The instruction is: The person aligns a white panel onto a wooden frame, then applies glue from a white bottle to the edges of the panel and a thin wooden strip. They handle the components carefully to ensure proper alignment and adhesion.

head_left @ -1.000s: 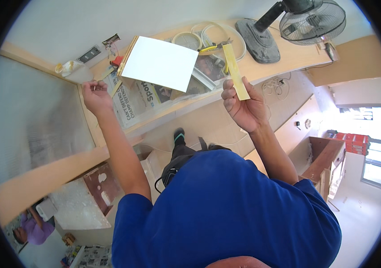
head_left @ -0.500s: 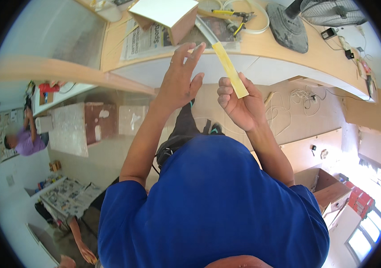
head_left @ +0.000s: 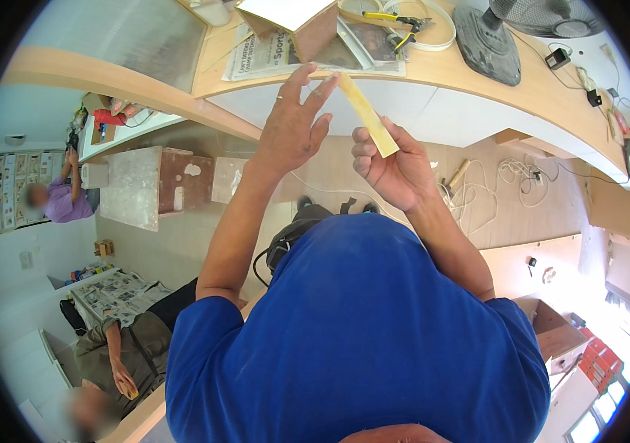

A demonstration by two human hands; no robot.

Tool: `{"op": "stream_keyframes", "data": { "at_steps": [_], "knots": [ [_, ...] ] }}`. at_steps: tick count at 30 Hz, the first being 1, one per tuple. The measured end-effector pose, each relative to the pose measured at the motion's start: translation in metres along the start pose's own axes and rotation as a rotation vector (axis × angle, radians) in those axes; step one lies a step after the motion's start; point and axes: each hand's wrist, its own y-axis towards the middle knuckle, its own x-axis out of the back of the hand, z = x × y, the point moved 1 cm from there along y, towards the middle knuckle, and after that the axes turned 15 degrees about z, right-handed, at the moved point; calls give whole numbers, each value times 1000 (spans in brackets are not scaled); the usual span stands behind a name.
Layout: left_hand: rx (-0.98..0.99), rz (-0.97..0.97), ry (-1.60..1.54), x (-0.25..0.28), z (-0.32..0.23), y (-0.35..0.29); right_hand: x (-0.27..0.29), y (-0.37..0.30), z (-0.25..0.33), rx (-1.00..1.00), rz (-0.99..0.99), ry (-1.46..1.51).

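A flat yellow strip (head_left: 368, 113) slants up and to the left from my right hand (head_left: 402, 164), which pinches its lower end between thumb and curled fingers. My left hand (head_left: 290, 131) is raised beside it with fingers apart. One left fingertip is at the strip's upper end; whether it touches, I cannot tell. Beyond my hands, a small box (head_left: 296, 22) with a white top stands on newspaper (head_left: 256, 60) on the curved wooden counter (head_left: 433, 77). A pale metal-looking strip (head_left: 355, 46) lies beside the box.
Yellow-handled pliers (head_left: 392, 18), a coil of pale banding (head_left: 444, 33) and a dusty fan (head_left: 486, 44) sit on the counter. Loose cord (head_left: 477, 184) lies on the floor. Two other people, in purple (head_left: 67, 201) and olive (head_left: 119, 347), are at the left.
The yellow strip's upper end is now at my left fingertips, where before it was apart from them. The whole view has shifted slightly, with the counter's things further right.
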Motion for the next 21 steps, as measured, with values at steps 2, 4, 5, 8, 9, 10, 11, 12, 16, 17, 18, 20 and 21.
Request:
{"op": "stream_keyframes", "data": {
  "at_steps": [2,4,5,8,9,10,11,12,16,17,18,20,21],
  "knots": [
    [11,14,38,1,1,-3,-1,4,-2,-5,-5,-19],
    [30,52,69,1,0,-9,-3,8,-5,-11,-31,-52],
    [41,71,85,1,0,-13,0,10,-7,-9,-36,-48],
    [-92,96,74,9,0,-16,8,18,-12,-6,-50,-52],
    [-61,82,123,13,4,-16,10,21,-16,-10,-53,-58],
    [-30,68,171,18,9,-13,12,24,-20,-13,-56,-64],
    [1,55,220,22,16,-11,14,27,-24,-20,-56,-74],
    [12,40,244,25,25,-11,15,30,-28,-27,-55,-83],
    [-1,72,330,35,40,-20,18,42,-44,-34,-77,-104],
    [-18,104,348,36,40,-24,20,45,-47,-34,-62,-80],
    [-21,119,356,36,43,-27,21,46,-51,-35,-47,-56],
    [-26,150,372,37,48,-34,25,50,-57,-33,-32,-31],
    [3,119,383,39,52,-34,27,50,-60,-28,-34,-32]
  ]
}}
